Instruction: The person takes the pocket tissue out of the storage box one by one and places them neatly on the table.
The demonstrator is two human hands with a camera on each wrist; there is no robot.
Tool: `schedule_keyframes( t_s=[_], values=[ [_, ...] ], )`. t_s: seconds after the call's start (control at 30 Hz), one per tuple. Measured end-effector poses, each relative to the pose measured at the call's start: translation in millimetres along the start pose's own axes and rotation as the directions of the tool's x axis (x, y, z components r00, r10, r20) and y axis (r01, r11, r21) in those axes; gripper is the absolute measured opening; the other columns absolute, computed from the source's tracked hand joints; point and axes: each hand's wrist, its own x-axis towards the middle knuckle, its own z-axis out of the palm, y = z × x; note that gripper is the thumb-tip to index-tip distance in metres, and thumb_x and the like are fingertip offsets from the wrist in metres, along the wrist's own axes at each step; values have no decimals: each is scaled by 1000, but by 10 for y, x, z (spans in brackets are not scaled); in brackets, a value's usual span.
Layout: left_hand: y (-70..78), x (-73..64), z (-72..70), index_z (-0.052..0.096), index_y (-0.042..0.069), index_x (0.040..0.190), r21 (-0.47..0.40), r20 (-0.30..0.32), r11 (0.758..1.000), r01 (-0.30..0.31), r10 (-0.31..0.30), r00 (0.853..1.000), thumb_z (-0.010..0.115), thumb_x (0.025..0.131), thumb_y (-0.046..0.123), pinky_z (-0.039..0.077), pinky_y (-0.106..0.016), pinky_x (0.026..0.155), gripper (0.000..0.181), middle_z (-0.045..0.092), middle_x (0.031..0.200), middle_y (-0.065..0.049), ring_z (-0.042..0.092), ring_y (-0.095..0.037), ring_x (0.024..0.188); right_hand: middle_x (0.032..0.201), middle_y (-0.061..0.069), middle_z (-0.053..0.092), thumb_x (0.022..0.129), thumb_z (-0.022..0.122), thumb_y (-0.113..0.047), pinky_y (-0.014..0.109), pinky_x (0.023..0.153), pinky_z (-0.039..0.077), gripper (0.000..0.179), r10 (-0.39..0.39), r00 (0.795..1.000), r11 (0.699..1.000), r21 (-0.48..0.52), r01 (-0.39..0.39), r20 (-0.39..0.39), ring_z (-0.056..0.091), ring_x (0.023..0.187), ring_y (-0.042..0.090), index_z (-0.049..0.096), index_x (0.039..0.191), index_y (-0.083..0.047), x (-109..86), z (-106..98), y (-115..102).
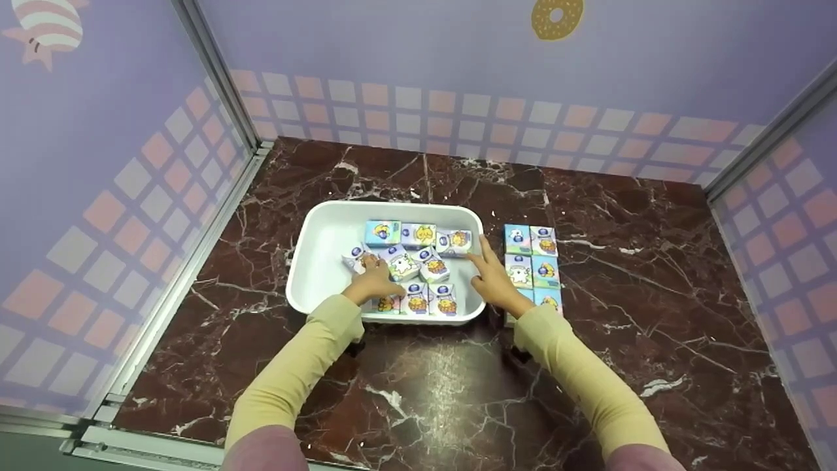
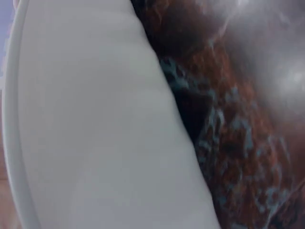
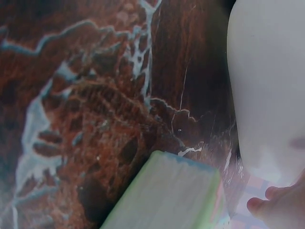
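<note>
A white plastic tub (image 1: 320, 261) holds several small printed packs that look like pocket tissues. My left hand (image 1: 371, 282) reaches over its near side, fingers and thumb apart, touching the packs. Beside its fingers lie a tilted pack (image 1: 356, 255) and a bear-printed pack (image 1: 403, 267); what its fingertips do is partly hidden. My right hand (image 1: 495, 282) lies at the tub's right wall, with its index finger stretched along the rim and its thumb side near a pack (image 1: 454, 243). The right wrist view shows fingertips (image 3: 267, 200) beside the tub's outer wall (image 3: 267, 95).
Right of the tub, more packs (image 1: 545, 271) stand in two columns on the dark red marbled table (image 1: 621, 294), partly under my right forearm. Purple printed panels (image 1: 392, 52) enclose the back and sides. A metal rail (image 1: 196, 268) runs along the left edge.
</note>
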Motion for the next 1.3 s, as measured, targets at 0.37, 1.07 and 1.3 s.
schedule_keyframes(
  t_s=[0.37,1.07,1.3],
  values=[
    [-39,-35,44,0,0,141,-133,4,991,-24,25,1000,56,80,41,10,-59,106,92,-21,143,-24,-4,-50,129,147,20,8,71,48,1,49,107,22,48,20,1000,1000,23,-20,7,15,133,37,52,119,0,-7,6,0],
    [-462,-145,-316,21,-4,138,175,-249,981,-89,132,959,52,82,27,11,-59,106,71,4,148,-20,0,-38,135,144,25,15,69,50,0,54,104,25,44,-18,999,1000,-21,17,-29,20,130,43,53,113,0,3,-1,15],
    [-798,-125,-313,22,-7,136,295,-458,955,28,116,882,55,81,24,10,-55,107,72,11,146,-22,6,-37,135,144,24,18,68,51,0,53,105,23,43,-19,999,999,-45,17,-46,19,131,42,55,110,0,2,5,28]
  ],
)
